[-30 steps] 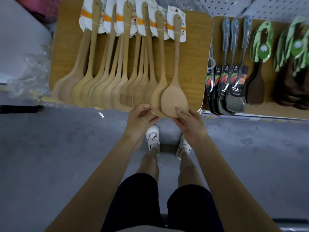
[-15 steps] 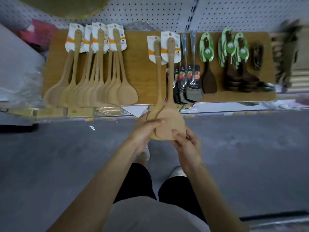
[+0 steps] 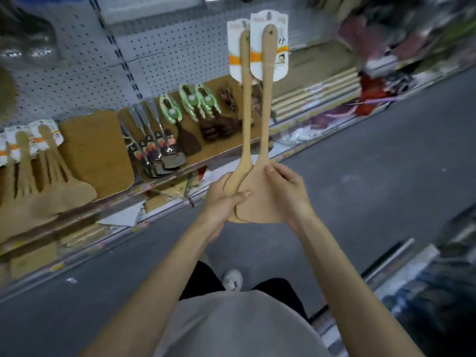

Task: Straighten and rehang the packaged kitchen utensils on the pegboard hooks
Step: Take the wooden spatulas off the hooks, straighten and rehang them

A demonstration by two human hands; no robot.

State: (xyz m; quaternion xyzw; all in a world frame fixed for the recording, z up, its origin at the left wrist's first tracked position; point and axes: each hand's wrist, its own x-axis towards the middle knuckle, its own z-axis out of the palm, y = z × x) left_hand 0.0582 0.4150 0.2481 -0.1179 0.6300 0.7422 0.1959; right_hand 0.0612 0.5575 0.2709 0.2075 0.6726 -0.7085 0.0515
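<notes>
At the centre of the frame, two wooden spatulas [image 3: 253, 119] stand upright, handles rising to the upper middle, where white-and-orange packaging cards [image 3: 268, 47] sit at their tips. The left hand [image 3: 224, 199] is closed around the left blade, thumb pressed across its face. The right hand [image 3: 288, 191] curls around the right blade's edge, fingers behind. More wooden spatulas [image 3: 46, 181] lie at the left edge, against the pegboard [image 3: 85, 70].

No text I can read anywhere, the white and orange header cards [image 3: 270, 47] on the two wooden spatulas [image 3: 257, 197] I hold carry a small cartoon figure and blurred print, shelf-edge price tags [image 3: 136, 229] smeared beyond reading
</notes>
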